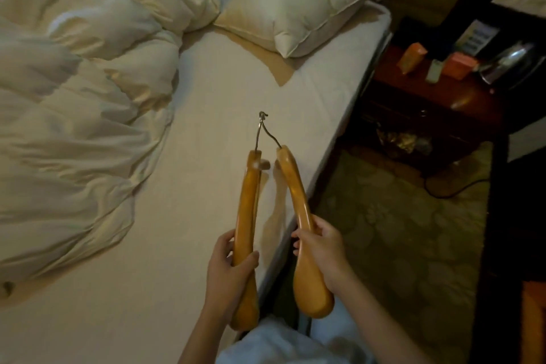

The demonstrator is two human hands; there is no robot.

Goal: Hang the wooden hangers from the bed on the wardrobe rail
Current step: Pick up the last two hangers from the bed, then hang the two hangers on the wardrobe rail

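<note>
We note the left grip (229, 270) curled round one wooden hanger (247, 210) and the right grip (323, 251) round the other hanger (297, 198), both above the bed (192, 115) edge. Long axes run toward 12 o'clock; the hooks (261, 120) appear interlocked there. Open floor (399, 230) lies at 3 o'clock; no wardrobe rail in view.

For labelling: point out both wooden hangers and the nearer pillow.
Left wooden hanger (245, 204), head view, upper arm.
Right wooden hanger (295, 186), head view, upper arm.
Nearer pillow (304, 6), head view, centre.
</note>
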